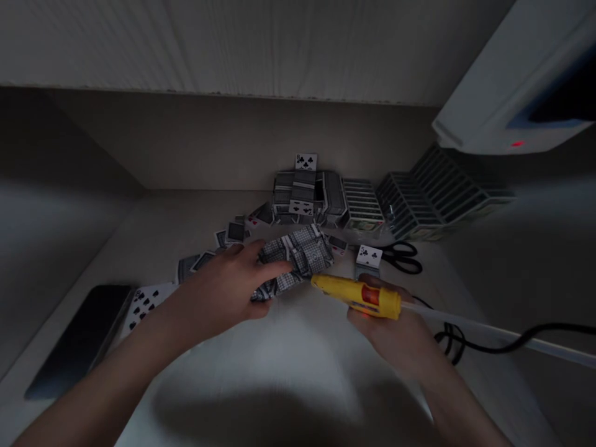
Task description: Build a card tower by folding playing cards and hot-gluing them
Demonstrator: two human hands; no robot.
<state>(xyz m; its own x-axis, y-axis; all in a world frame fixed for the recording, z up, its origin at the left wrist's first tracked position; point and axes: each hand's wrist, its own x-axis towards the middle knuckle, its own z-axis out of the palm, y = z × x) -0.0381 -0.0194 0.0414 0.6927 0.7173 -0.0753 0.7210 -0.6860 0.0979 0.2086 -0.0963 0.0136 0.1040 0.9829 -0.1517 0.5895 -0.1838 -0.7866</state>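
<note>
My left hand [228, 288] grips a block built of folded playing cards [302, 251], patterned backs outward, with its thumb on the near side. My right hand [391, 332] is closed round a yellow glue gun [356, 295]. The gun's tip points left and meets the near side of the card block. A clear glue stick [465, 323] runs out of the gun's back end to the right. The gun's handle is mostly hidden by my right hand.
Behind the hands stands a card structure [333, 198], beside boxed card stacks [363, 202]. Black scissors [403, 257] and a five of clubs [369, 255] lie to the right. A dark flat device [79, 341] lies left, near loose cards [144, 304]. A black cable [526, 338] trails right.
</note>
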